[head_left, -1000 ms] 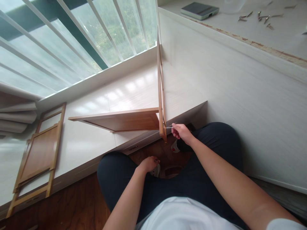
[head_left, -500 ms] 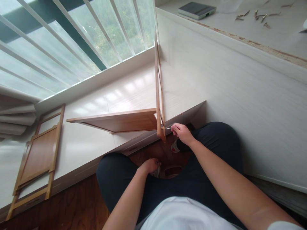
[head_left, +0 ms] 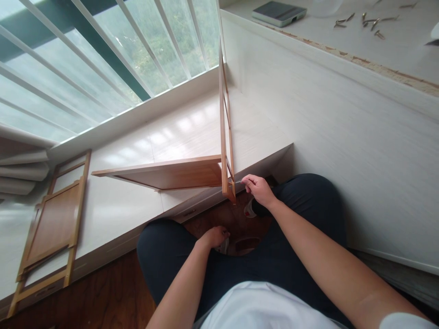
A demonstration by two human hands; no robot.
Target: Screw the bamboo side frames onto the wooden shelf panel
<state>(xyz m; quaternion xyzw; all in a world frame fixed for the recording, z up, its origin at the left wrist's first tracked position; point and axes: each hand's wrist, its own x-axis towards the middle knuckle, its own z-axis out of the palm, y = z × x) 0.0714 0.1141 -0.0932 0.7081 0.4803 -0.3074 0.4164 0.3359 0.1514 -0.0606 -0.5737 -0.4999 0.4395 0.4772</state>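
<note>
Wooden frame (head_left: 224, 176) and panel (head_left: 181, 177) slide slightly left in our view; our right hand (head_left: 258, 188) looks less curled than a second ago

We have that hand at 4 o'clock, thumb and forefinger pinched on a thin rod (head_left: 238, 183) that runs to the frame's near end. Our left hand (head_left: 216, 236) is apart from it at 6 o'clock, fingers bent between our knees; we cannot tell whether it holds anything. From just beside the centre, the frame stretches towards 12 o'clock, its near end jutting past the edge of the low white counter (head_left: 113, 205). The panel reaches from it to 9 o'clock, tilted on edge; whether the two are fastened we cannot tell.

We judge the wood stiff and fairly light, more awkward than heavy, with a smooth finish that may slip. Its slim rails could twist at the corner, so we would hold the frame by the rail close to the joint, off the panel's flat face. The rod looks hard and suits a fingertip grip.

A second frame (head_left: 55, 219) lies flat between 8 and 9 o'clock; loose screws (head_left: 374, 24) sit at 2 o'clock.
</note>
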